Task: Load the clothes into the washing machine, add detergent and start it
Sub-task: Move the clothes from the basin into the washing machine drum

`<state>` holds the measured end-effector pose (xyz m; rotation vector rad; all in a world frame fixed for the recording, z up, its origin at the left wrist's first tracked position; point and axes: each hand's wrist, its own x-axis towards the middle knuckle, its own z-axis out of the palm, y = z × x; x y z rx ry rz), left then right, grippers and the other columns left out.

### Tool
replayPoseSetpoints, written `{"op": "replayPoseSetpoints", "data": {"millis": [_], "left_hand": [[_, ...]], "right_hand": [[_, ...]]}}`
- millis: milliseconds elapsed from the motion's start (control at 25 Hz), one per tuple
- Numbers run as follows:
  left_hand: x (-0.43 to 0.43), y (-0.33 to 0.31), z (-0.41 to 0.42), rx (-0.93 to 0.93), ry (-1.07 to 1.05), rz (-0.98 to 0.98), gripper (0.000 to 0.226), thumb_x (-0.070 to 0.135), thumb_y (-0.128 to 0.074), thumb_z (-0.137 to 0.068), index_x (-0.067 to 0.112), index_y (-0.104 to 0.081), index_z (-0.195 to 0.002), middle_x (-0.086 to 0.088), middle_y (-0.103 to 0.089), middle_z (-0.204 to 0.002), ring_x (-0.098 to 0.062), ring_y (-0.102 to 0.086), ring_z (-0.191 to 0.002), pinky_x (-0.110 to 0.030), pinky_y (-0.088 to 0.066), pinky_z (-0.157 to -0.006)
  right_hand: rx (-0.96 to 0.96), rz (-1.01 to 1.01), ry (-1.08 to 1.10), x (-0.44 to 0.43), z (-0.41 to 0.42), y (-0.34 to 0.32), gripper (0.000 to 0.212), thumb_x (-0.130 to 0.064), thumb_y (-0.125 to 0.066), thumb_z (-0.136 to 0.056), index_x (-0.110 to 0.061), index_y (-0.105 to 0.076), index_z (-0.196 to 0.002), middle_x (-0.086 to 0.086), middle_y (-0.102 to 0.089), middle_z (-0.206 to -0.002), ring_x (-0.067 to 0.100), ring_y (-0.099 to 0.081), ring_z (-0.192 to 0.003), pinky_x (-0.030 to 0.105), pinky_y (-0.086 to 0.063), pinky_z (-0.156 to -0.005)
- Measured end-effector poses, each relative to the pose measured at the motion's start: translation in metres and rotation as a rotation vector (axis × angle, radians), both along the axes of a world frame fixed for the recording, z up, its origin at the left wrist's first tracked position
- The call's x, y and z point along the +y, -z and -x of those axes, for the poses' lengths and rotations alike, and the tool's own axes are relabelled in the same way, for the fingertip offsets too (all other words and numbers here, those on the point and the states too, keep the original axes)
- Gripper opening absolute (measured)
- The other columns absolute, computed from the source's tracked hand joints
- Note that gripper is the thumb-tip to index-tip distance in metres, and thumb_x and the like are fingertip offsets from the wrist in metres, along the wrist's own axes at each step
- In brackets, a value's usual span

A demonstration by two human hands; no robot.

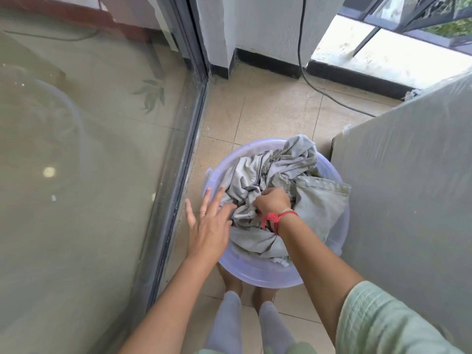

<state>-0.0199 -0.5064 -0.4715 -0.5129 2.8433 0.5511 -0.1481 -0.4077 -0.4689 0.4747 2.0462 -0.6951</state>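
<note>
A pale lilac plastic basin (258, 275) stands on the tiled floor in front of my feet. It is heaped with crumpled grey clothes (288, 169), one of them showing a zip. My right hand (272, 200), with a red cord round the wrist, is curled into the middle of the heap and grips a fold of grey cloth. My left hand (210, 223) hovers with spread, straight fingers over the basin's left rim, its fingertips at the edge of the clothes. The grey washing machine (408, 175), wrapped in clear plastic film, stands at the right.
A glass sliding door (89, 149) with a dark frame runs along the left. A black cable (314, 85) trails across the beige floor tiles behind the basin. A white wall corner (245, 26) and a bright window sill (398, 54) lie at the back.
</note>
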Motion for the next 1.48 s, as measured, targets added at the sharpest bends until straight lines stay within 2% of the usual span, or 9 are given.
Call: {"op": "replayPoseSetpoints", "data": {"millis": [120,280,520,680,920,1040,1200,1360,1480], "left_hand": [[-0.025,-0.003,0.009,-0.444,-0.089,-0.054,0.116,0.032,-0.075,-0.075,0.033,0.016,-0.146,-0.003,0.021,-0.156,-0.025,-0.002,-0.147,-0.058,-0.007,-0.114],[-0.032,0.010,0.009,-0.448,-0.011,-0.138,0.139,0.038,-0.082,-0.066,0.036,0.043,-0.128,0.002,0.029,-0.154,-0.024,-0.041,-0.133,-0.045,-0.038,-0.102],[-0.039,0.003,0.010,-0.540,0.033,-0.323,0.154,0.032,-0.090,-0.052,0.046,0.043,-0.127,-0.006,-0.015,-0.148,-0.033,-0.051,-0.119,-0.038,-0.046,-0.080],[-0.042,0.003,0.010,-0.591,0.018,-0.411,0.153,0.025,-0.090,-0.055,0.051,0.045,-0.123,-0.019,-0.040,-0.136,-0.034,-0.053,-0.112,-0.040,-0.048,-0.085],[-0.047,0.007,0.011,-0.553,-0.062,-0.482,0.154,0.022,-0.089,-0.053,0.054,0.046,-0.119,-0.004,-0.065,-0.115,-0.023,-0.062,-0.089,-0.029,-0.046,-0.069],[-0.043,0.011,0.009,-0.555,-0.088,-0.477,0.150,0.020,-0.089,-0.053,0.047,0.036,-0.133,0.000,-0.061,-0.102,-0.025,-0.061,-0.093,-0.029,-0.045,-0.072],[-0.048,0.018,0.004,-0.647,-0.165,-0.580,0.093,0.059,-0.084,-0.048,0.027,-0.046,-0.126,-0.003,-0.058,-0.122,-0.017,-0.066,-0.094,-0.029,-0.054,-0.080],[-0.042,-0.041,0.014,-0.689,-0.422,-0.675,0.068,0.031,-0.077,-0.074,0.010,-0.046,-0.130,-0.008,-0.049,-0.136,-0.019,-0.052,-0.115,-0.022,-0.042,-0.086],[-0.055,-0.076,0.004,-0.337,-0.451,-0.830,0.127,0.027,-0.090,-0.056,0.026,-0.004,-0.149,-0.004,-0.024,-0.152,-0.023,-0.034,-0.133,-0.041,-0.035,-0.108]], "right_hand": [[0.054,0.032,-0.095,0.018,-0.002,-0.002,0.008,-0.005,-0.061,-0.081,-0.007,-0.068,-0.078,0.007,-0.060,-0.077,0.028,-0.062,-0.088,0.034,-0.050,-0.079],[0.114,0.102,-0.150,0.025,-0.011,-0.010,0.017,-0.006,-0.060,-0.080,-0.003,-0.061,-0.064,0.006,-0.044,-0.062,0.021,-0.042,-0.063,0.025,-0.035,-0.060],[0.176,0.273,-0.128,0.046,-0.039,-0.049,0.016,-0.008,-0.061,-0.083,-0.011,-0.069,-0.068,-0.005,-0.051,-0.055,0.006,-0.047,-0.054,0.019,-0.038,-0.056],[0.011,0.314,0.321,0.034,-0.026,-0.040,0.018,0.001,-0.052,-0.089,-0.006,-0.065,-0.078,0.011,-0.060,-0.070,0.023,-0.056,-0.062,0.030,-0.049,-0.059],[-0.035,0.566,0.213,0.053,-0.059,-0.120,0.023,-0.009,-0.058,-0.085,0.011,-0.067,-0.091,0.030,-0.067,-0.080,0.025,-0.059,-0.070,0.036,-0.048,-0.069],[0.021,0.542,0.439,0.051,-0.025,-0.133,0.020,0.002,-0.050,-0.091,0.005,-0.066,-0.102,0.016,-0.070,-0.078,0.028,-0.063,-0.073,0.028,-0.053,-0.061],[-0.015,0.808,0.347,0.048,-0.013,-0.212,0.022,0.001,-0.050,-0.089,0.004,-0.069,-0.101,0.018,-0.072,-0.086,0.029,-0.068,-0.076,0.030,-0.056,-0.067],[0.340,0.511,0.120,0.055,-0.009,-0.242,0.016,-0.011,-0.059,-0.084,-0.003,-0.071,-0.092,0.031,-0.066,-0.092,0.024,-0.062,-0.076,0.036,-0.049,-0.076],[0.416,0.323,0.046,0.062,-0.006,-0.254,0.024,-0.025,-0.056,-0.083,-0.008,-0.071,-0.092,0.017,-0.072,-0.088,0.028,-0.067,-0.085,0.042,-0.053,-0.084]]}}
